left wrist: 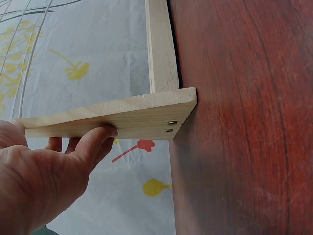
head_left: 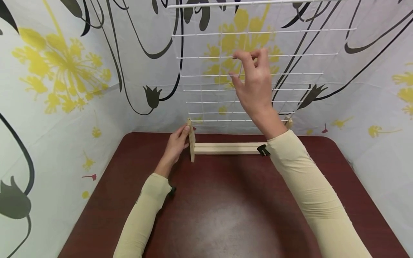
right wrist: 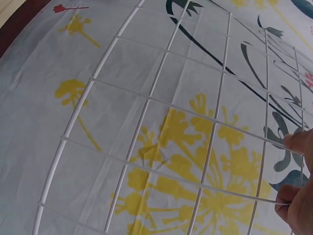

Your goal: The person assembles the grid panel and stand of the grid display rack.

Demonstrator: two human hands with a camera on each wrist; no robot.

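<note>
A white wire grid (head_left: 209,76) stands upright, its lower edge between two wooden end pieces of a pale wooden stand (head_left: 226,148). My right hand (head_left: 256,82) grips the grid's wires near the middle with bent fingers and thumb; in the right wrist view, fingertips (right wrist: 293,142) show at the right edge against the wires. My left hand (head_left: 175,141) holds the left wooden end piece (head_left: 191,141) near its top. Seen from the left wrist, this end piece (left wrist: 146,115) has two screw heads near its foot, and part of the fingers is hidden behind it.
The stand rests near the back edge of a dark red-brown table (head_left: 219,200). Behind and beside it hangs white cloth (head_left: 106,107) with yellow and grey flower prints. A black strap buckle (head_left: 263,150) sits at my right cuff, partly before the stand's rail.
</note>
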